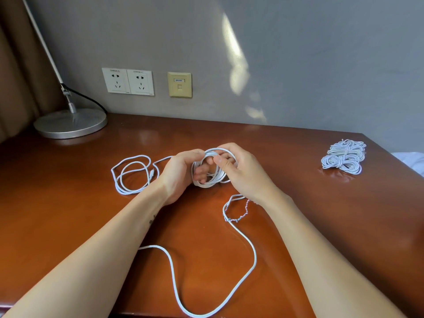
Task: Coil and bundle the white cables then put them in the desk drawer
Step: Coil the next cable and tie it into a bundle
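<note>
A person holds a small coil [210, 181] of white cable over the middle of a brown desk [309, 214]. The left hand [180, 177] has its fingers curled through the ring of the coil and grips it from the side. The right hand [239, 171] pinches the top of the coil between thumb and fingers. The two hands are close together, with the coil between them.

A long tail of cable [249, 244] runs out from under the right wrist. It makes a big bend near the front edge of the desk and goes up under the left arm. A thin braided string [243, 215] hangs from the right wrist and touches the desk.

More loops of white cable [128, 174] lie flat on the desk, just left of the left hand. It is hard to tell if they join the coil.

A pile of bundled cables [344, 157] sits far off near the right edge of the desk. A lamp base [71, 123] stands in the back left corner. Two wall sockets [127, 81] and a yellow wall plate [180, 84] are on the grey wall behind.
</note>
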Available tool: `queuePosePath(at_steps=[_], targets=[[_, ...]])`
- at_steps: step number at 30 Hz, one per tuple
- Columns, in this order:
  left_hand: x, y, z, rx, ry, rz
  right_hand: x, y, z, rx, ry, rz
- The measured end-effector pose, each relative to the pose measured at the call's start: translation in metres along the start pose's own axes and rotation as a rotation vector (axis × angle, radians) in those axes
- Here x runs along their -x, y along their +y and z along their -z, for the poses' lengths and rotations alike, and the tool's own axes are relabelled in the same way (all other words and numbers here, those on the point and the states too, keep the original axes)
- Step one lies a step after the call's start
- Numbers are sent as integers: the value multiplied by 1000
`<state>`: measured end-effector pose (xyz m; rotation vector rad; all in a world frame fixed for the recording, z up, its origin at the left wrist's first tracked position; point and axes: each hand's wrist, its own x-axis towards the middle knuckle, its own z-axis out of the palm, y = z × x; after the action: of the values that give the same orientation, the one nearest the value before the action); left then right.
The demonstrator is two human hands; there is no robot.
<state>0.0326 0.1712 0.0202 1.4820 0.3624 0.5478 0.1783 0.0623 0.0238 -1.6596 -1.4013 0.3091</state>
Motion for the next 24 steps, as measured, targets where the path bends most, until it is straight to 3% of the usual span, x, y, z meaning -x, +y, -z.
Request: queuePosePath(at_steps=[16,24], targets=[[-1,-6,-8,-237,42,-80,-7,8,-4,5,241,-119],[0,-6,-16,-187,193,-95,-8,8,-4,-55,338,-161]])
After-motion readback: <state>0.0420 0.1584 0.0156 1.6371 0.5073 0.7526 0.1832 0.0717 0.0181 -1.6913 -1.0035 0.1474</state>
